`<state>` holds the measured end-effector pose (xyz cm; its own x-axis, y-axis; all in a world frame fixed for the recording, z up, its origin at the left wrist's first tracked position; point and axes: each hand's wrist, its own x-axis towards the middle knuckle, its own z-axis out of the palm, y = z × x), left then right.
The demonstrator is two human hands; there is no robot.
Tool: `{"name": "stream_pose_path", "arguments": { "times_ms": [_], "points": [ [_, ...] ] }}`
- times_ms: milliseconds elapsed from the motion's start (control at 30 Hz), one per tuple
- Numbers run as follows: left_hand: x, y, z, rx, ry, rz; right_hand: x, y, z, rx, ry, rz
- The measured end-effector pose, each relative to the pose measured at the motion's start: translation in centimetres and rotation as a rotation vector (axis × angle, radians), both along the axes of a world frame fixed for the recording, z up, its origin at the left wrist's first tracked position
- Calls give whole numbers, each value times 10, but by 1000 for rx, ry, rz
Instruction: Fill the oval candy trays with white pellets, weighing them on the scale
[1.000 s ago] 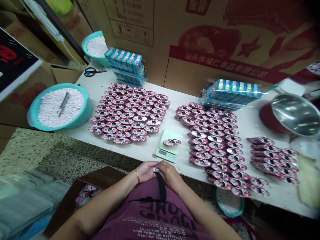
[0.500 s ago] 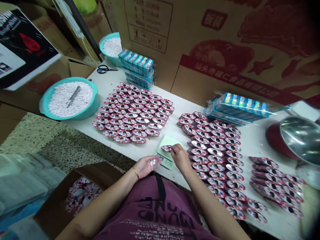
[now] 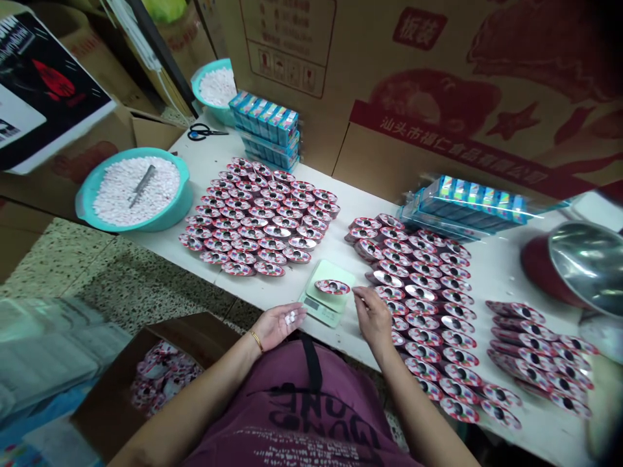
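My left hand (image 3: 282, 324) rests palm up in front of the scale, its fingers stretched out, with a few small white tablets (image 3: 291, 318) in the palm. On the pale green kitchen scale (image 3: 318, 312) stands one small boat-shaped container (image 3: 332, 287) with a red-and-white printed rim and a dark round hole in its top. My right hand (image 3: 374, 318) is just right of the scale, apart from that container. Its fingers are loosely bent, and nothing shows in them. Rows of similar containers stand left (image 3: 253, 220) and right (image 3: 421, 311) of the scale.
A turquoise basin (image 3: 168, 217) of white tablets holds a metal scoop (image 3: 142, 186). Behind are scissors (image 3: 204, 132), another basin (image 3: 226, 115) and wrapped blue boxes (image 3: 265, 120). More blue boxes (image 3: 472, 204), a metal bowl (image 3: 584, 259) and a large carton (image 3: 370, 155) border the table.
My right hand has let go of the container on the scale and drawn back to the right. My left hand has shifted slightly left with the tablets.
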<state>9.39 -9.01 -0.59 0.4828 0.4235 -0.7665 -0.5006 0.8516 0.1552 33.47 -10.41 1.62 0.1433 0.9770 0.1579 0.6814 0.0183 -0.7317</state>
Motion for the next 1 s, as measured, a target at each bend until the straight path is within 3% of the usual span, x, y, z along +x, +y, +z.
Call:
{"name": "stream_pose_path", "arguments": {
  "times_ms": [233,433,633,833,1000],
  "points": [
    [-16,-4,-10,91,48,17,14,-23,-7,-40,48,-144],
    [-18,-5,-9,119,186,-10,9,-17,-4,-11,16,-85],
    [0,-2,4,216,209,-64,-13,-14,7,-27,-38,54],
    [30,-8,27,340,17,-325,-51,-19,34,-208,80,544],
    [32,-19,33,261,48,-416,-56,-36,37,-346,162,577]
  ]
}}
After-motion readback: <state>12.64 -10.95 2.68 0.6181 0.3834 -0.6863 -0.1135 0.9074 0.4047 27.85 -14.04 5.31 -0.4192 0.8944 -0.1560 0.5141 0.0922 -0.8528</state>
